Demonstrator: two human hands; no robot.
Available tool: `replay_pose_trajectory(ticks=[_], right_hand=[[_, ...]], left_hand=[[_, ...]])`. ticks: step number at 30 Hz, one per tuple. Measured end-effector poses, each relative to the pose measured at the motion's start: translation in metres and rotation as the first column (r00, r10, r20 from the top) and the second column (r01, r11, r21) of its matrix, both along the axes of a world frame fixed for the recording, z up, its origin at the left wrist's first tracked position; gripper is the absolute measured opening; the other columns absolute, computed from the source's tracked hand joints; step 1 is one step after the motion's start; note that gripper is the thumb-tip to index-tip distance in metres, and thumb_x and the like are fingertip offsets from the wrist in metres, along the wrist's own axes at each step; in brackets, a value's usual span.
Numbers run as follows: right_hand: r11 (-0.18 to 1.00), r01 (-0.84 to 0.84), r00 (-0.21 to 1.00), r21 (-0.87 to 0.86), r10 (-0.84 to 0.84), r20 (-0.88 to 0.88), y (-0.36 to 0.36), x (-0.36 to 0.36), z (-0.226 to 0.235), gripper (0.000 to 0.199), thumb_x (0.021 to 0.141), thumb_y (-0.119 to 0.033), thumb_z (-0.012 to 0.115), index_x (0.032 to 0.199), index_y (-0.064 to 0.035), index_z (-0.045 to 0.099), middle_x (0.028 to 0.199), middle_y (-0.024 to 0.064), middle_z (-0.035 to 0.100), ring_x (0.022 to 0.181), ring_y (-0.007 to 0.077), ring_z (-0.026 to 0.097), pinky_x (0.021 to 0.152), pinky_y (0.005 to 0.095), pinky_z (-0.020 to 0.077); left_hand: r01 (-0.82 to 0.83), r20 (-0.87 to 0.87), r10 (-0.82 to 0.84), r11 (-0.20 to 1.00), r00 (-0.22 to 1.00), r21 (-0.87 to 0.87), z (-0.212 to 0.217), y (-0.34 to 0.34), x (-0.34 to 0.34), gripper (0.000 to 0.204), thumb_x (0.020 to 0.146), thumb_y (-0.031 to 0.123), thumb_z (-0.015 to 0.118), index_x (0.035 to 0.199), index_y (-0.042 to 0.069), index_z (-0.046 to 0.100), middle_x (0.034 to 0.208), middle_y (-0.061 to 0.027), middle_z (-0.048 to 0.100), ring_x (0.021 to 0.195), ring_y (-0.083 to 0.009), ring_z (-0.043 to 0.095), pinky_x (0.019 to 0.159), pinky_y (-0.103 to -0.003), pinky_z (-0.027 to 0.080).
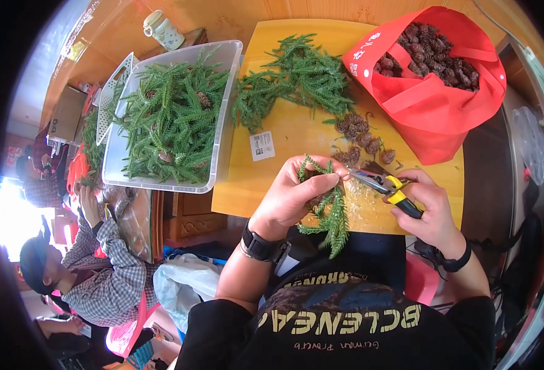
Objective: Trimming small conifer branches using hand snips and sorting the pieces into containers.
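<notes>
My left hand [293,196] is closed around a green artificial pine sprig [333,223], whose needled ends hang below the fingers. Something brown shows partly beneath the thumb; I cannot tell whether it is a pine cone. My right hand [431,205] grips a pair of pliers [401,198] with yellow and black handles. The metal jaws point left and reach the left thumb and fingertips. Whether they pinch a wire there is too small to see. Just beyond the jaws, several loose pine cones [353,126] lie on the yellow table [278,185].
A red bag [408,111] full of pine cones stands at the far right. Loose sprigs [309,74] lie at the back beside a white label [262,146]. Left of them is a clear plastic bin [224,117] of sprigs. Another person [108,271] works at the left.
</notes>
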State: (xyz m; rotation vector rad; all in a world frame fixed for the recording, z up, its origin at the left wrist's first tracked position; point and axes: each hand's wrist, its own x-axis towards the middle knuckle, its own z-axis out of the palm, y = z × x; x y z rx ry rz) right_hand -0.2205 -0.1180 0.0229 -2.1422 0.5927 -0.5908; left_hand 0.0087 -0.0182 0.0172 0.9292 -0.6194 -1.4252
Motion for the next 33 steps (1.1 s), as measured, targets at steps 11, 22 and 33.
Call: replay_pose_trajectory(ticks=[11, 22, 33], right_hand=[[0.992, -0.036, 0.998, -0.123, 0.042, 0.048, -0.003, 0.001, 0.001, 0.014, 0.061, -0.001, 0.067, 0.069, -0.0002, 0.056, 0.078, 0.0144, 0.059, 0.08, 0.0304, 0.059, 0.068, 0.0351, 0.0465], [0.99, 0.117, 0.985, 0.083, -0.105, -0.139, 0.003, -0.004, 0.011, 0.019, 0.067, -0.005, 0.067, 0.067, 0.0011, 0.049, 0.076, 0.0152, 0.058, 0.076, 0.0267, 0.059, 0.067, 0.0329, 0.0452], [0.997, 0.03, 0.996, 0.073, -0.024, -0.087, 0.001, -0.007, 0.019, 0.018, 0.066, -0.004, 0.066, 0.067, -0.0005, 0.048, 0.081, 0.0161, 0.066, 0.087, 0.0274, 0.061, 0.077, 0.0345, 0.0465]], left_hand=[[0.073, -0.188, -0.074, 0.997, 0.979, -0.01, -0.002, -0.001, 0.0, 0.013, 0.078, 0.007, 0.063, 0.087, -0.002, 0.059, 0.076, -0.0111, 0.059, 0.067, -0.0179, 0.056, 0.061, -0.028, 0.044], [-0.068, 0.814, 0.477, 0.872, 0.331, -0.484, 0.004, -0.004, -0.01, 0.012, 0.077, -0.004, 0.061, 0.088, -0.002, 0.065, 0.083, -0.0064, 0.066, 0.074, -0.011, 0.06, 0.067, -0.022, 0.047], [-0.169, 0.311, 0.233, 0.961, 0.922, -0.22, -0.002, 0.003, -0.012, 0.014, 0.08, 0.002, 0.068, 0.094, -0.001, 0.065, 0.089, -0.0037, 0.067, 0.079, -0.0055, 0.059, 0.07, -0.02, 0.049]])
